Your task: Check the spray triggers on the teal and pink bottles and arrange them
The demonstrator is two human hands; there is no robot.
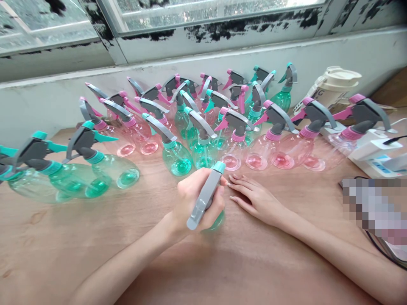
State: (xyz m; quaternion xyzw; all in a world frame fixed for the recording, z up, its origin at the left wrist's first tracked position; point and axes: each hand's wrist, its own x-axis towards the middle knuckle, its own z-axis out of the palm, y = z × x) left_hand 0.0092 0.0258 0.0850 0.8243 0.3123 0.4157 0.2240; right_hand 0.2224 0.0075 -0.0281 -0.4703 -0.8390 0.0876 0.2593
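My left hand [200, 199] is wrapped round the neck of a green spray bottle [218, 221], which stands on the wooden table in front of me. Its grey head with a teal nozzle points away from me, and the hand hides most of its body. To the right, my right hand [254, 197] rests on the tabletop, fingers stretched out and a little apart, holding nothing. Just beyond the hands stand more bottles, among them a green spray bottle [205, 156] and a pink spray bottle [231, 157].
Several pink and green spray bottles crowd the table toward the window wall. Green bottles [119, 169] stand at the left. At the right are a cream lidded cup [333, 84], a white device [375, 152] and a blurred-out phone-like object [375, 212] with a black cable.
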